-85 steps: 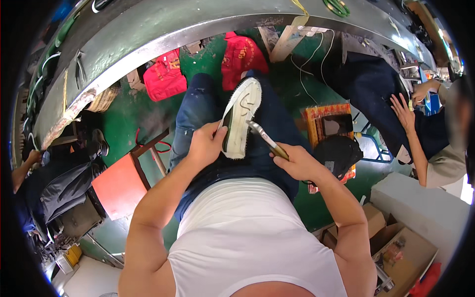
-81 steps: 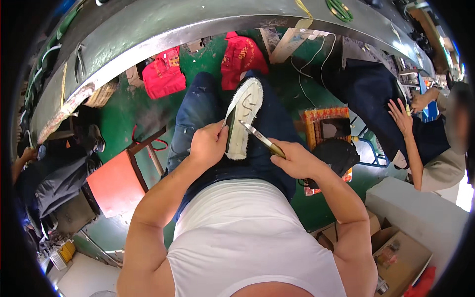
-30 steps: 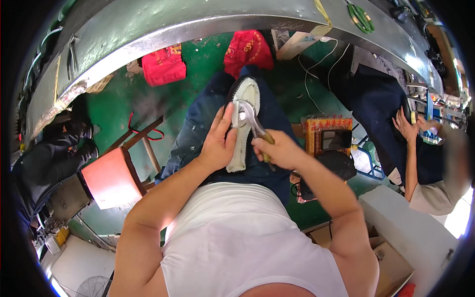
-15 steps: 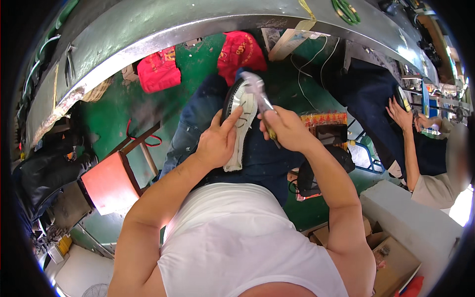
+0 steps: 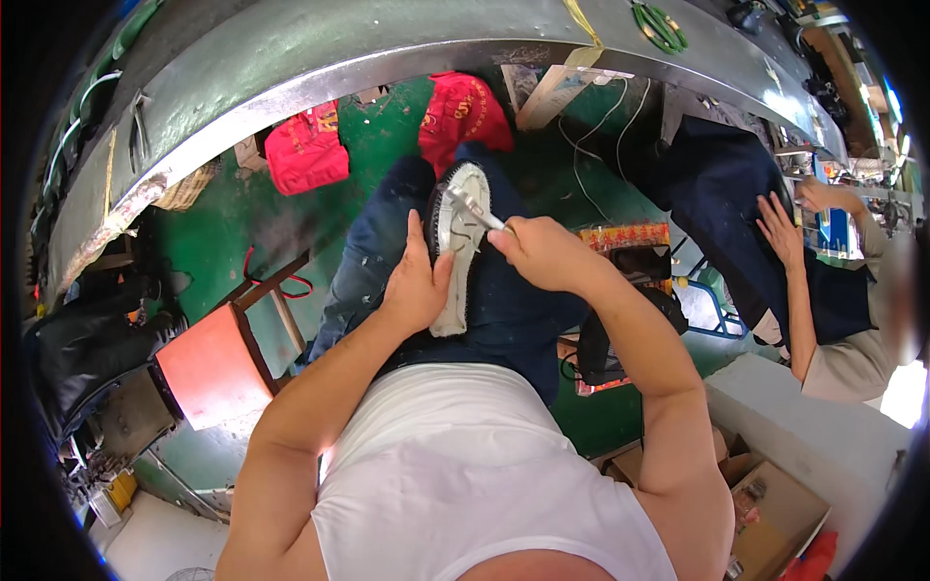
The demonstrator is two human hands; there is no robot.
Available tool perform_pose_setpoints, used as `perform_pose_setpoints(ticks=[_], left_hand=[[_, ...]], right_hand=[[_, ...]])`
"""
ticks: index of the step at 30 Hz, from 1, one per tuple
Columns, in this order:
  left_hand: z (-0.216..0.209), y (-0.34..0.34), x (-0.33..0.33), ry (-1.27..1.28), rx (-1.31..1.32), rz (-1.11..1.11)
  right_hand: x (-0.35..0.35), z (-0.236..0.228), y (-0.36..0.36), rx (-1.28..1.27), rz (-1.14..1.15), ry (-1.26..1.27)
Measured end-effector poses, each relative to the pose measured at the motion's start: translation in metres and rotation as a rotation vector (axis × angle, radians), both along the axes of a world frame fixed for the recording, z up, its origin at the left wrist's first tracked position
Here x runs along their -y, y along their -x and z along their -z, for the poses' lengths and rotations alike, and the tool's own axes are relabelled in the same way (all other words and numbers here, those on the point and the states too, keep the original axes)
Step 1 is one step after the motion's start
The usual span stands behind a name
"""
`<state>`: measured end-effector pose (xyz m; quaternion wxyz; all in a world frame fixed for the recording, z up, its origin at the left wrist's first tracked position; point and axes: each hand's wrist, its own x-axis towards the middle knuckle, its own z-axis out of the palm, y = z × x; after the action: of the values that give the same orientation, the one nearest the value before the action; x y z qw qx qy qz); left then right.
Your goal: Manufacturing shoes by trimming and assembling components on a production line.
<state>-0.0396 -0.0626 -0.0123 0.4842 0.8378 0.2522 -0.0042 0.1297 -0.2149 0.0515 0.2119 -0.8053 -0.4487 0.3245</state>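
An unfinished shoe (image 5: pixel 469 186) lies along my lap with its pale bottom facing up. A dark, toothed-looking edge runs round it, and dark marks cross its middle. My left hand (image 5: pixel 417 286) grips its near half from the left, thumb on the near right part and fingers along the left side. In my right hand (image 5: pixel 544 254) is a hammer (image 5: pixel 477 206), held by its handle. The metal head is over the upper middle of the shoe's bottom; whether it touches I cannot tell. My fist hides much of the handle.
A long metal bench (image 5: pixel 320 73) curves across the front. Red cloth bundles (image 5: pixel 305 152) lie on the green floor. An orange-topped stool (image 5: pixel 215 366) stands left. At the right another person's hand (image 5: pixel 778 230) rests on dark cloth. Open cardboard boxes (image 5: pixel 775 518) sit at lower right.
The hammer has swung from upright above the toe to lying leftward, its head lower over the shoe. My left index finger has left the shoe's middle and moved to its left side.
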Motion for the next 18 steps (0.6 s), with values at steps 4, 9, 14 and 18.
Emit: perform_pose_setpoints(ticks=[4, 9, 14, 18], left_hand=[[-0.004, -0.003, 0.000, -0.002, -0.040, 0.021], [-0.001, 0.000, -0.005, 0.079, 0.009, 0.032], [0.003, 0.012, -0.018, 0.517, 0.037, 0.136], [0.000, 0.031, -0.027, 0.569, 0.042, 0.346]], right_hand=[[0.004, 0.003, 0.012, -0.069, 0.092, -0.047], [0.013, -0.004, 0.033, -0.076, 0.114, 0.016], [0.029, 0.013, 0.051, 0.030, 0.058, 0.038], [0.025, -0.012, 0.052, -0.045, 0.077, 0.210]])
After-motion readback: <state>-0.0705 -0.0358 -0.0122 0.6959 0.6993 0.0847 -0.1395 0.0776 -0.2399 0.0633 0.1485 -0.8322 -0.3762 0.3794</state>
